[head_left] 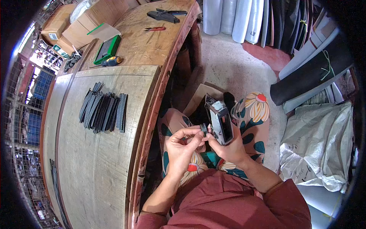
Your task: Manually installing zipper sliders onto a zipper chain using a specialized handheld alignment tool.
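Right hand [228, 147] has its grip wrapped around a black and grey casing [220, 122], holding it upright over the lap. Left hand [183, 147] sits just left of it, fingertips pinching a small black part [204, 129] that's pressed against the casing's lower left edge. Further left of both hands, up on the wooden bench [95, 160], there's a row of black strips [103, 110]. Beyond those, a yellow-handled tool [112, 61] and a green tray [108, 49].
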`<state>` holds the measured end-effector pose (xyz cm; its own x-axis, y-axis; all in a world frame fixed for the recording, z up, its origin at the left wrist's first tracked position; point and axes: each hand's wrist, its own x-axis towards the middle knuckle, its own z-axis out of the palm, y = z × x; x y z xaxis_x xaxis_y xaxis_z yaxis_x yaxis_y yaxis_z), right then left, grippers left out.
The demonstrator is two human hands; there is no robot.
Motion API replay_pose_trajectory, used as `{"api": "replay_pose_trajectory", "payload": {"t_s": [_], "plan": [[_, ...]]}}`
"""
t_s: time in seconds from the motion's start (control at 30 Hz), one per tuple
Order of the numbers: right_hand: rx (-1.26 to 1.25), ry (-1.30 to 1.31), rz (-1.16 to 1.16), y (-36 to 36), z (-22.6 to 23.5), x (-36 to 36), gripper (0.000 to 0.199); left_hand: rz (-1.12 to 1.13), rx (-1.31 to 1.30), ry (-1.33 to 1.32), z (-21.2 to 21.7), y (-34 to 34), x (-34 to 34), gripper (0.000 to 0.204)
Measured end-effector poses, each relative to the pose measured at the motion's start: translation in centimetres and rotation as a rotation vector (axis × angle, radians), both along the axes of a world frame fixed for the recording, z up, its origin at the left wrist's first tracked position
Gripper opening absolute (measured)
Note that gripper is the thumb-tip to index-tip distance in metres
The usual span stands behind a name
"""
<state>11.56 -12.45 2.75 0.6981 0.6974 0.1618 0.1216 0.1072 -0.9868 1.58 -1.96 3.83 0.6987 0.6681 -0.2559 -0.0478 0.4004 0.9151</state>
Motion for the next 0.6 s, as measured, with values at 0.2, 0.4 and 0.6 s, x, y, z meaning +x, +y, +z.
{"api": "replay_pose_trajectory", "payload": {"t_s": [0.2, 0.4, 0.6], "plan": [[-0.011, 0.031, 0.007, -0.1, 0.2, -0.2, 0.026, 0.030, 0.038, 0.010, 0.1, -0.4, 0.2, 0.008], [-0.072, 0.038, 0.041, -0.9, 0.1, 0.3, 0.032, 0.011, 0.102, 0.016, 0.1, 0.4, -0.1, 0.006], [-0.436, -0.684, 0.285, -4.5, 0.1, 3.6, 0.060, 0.030, 0.243, 0.089, 0.3, 2.7, -1.7, 0.008]]}}
